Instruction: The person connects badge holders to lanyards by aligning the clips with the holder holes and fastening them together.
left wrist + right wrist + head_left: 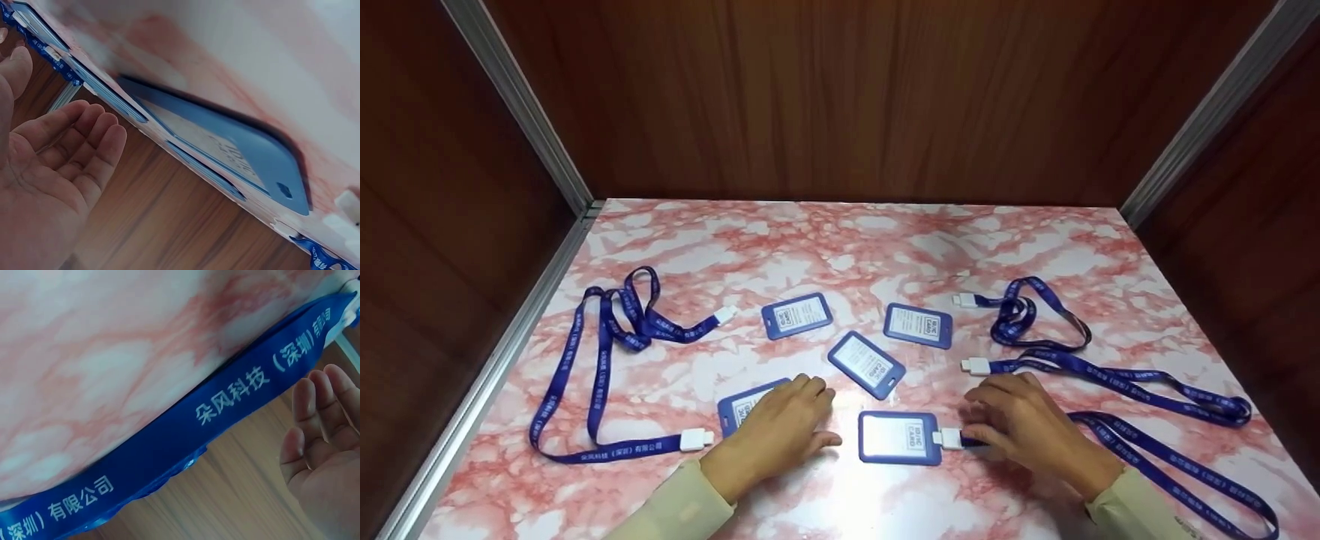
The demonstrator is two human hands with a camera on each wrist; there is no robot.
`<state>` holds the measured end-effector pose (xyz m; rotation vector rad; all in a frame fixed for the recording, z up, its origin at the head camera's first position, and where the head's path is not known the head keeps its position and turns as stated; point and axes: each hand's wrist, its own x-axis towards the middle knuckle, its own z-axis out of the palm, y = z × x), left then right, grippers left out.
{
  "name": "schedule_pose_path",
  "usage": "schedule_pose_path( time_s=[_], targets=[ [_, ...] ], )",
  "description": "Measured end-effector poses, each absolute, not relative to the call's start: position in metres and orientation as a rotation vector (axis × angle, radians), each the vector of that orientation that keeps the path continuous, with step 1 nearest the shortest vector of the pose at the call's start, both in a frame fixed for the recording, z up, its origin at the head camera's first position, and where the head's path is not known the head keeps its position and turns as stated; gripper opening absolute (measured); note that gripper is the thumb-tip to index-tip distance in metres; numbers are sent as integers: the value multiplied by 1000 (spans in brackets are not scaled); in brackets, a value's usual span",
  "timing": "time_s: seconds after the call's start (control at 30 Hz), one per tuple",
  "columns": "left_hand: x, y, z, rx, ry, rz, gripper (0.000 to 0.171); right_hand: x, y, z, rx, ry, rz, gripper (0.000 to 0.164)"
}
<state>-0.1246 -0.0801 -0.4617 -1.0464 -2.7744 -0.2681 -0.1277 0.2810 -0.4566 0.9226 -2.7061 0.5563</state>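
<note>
My left hand [780, 427] is over a blue card holder [730, 412], partly covering it; in the left wrist view its fingers are relaxed, with nothing in the palm. To its right lies another card holder [898, 437] with a white lanyard clip [951, 438] at its right edge. Just right of that clip is my right hand [1024, 427], overlapping the start of the blue lanyard [1177, 472]. Seen from the right wrist, the loosely bent fingers [304, 405] stand beside the printed lanyard strap [236, 394] and hold nothing visible.
Farther back lie three more card holders, a left one [797, 315], a middle one [867, 364] and a right one [918, 325]. Blue lanyards rest on the left [600, 375] and right [1117, 379] of the marbled table [840, 247]. Brown panels [840, 97] enclose it.
</note>
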Motion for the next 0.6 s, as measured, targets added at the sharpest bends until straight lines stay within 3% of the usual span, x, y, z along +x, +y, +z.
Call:
schedule_pose_path(
  time_s=[0.6],
  targets=[
    [-123, -92, -463, -1045, -2743, -342, 55, -143, 296, -451, 808, -2736, 536, 41]
  ],
)
